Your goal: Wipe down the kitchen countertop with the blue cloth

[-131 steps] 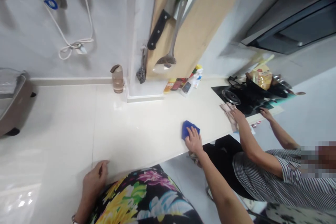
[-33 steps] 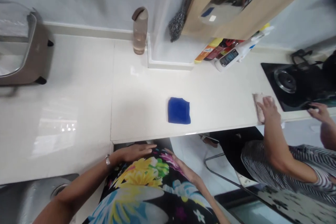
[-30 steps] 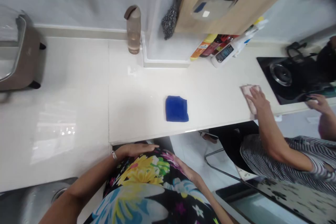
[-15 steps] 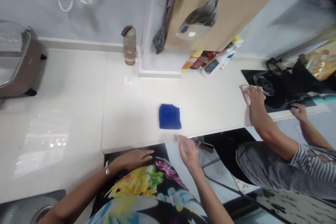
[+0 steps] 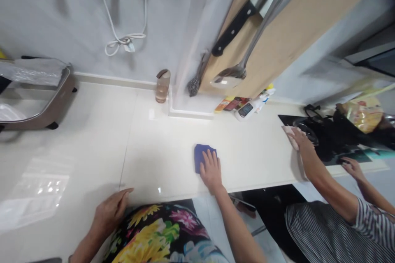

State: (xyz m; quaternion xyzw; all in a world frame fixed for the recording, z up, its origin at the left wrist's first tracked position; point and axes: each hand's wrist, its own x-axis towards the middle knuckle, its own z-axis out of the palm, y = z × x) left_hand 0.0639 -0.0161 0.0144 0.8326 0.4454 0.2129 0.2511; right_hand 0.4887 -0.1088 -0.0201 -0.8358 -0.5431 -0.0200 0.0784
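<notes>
My right hand (image 5: 211,172) lies flat on a folded blue cloth (image 5: 200,157) on the white counter (image 5: 166,144). Its fingers are spread and cover the cloth's right side. Over by the counter's front edge is my left hand (image 5: 109,213), holding nothing, its fingers stretched out loosely and partly hidden by the back of the hand.
To the right, a co-worker's hand (image 5: 299,136) presses a pale cloth (image 5: 289,132) beside the black stove (image 5: 327,137). A tumbler (image 5: 162,87) and a white bottle (image 5: 245,111) stand near the wall. At left sits a brown electric pan (image 5: 58,107).
My right hand has come forward from the counter edge onto the blue cloth. My left hand has moved left, away from my body. The view has tilted up.
</notes>
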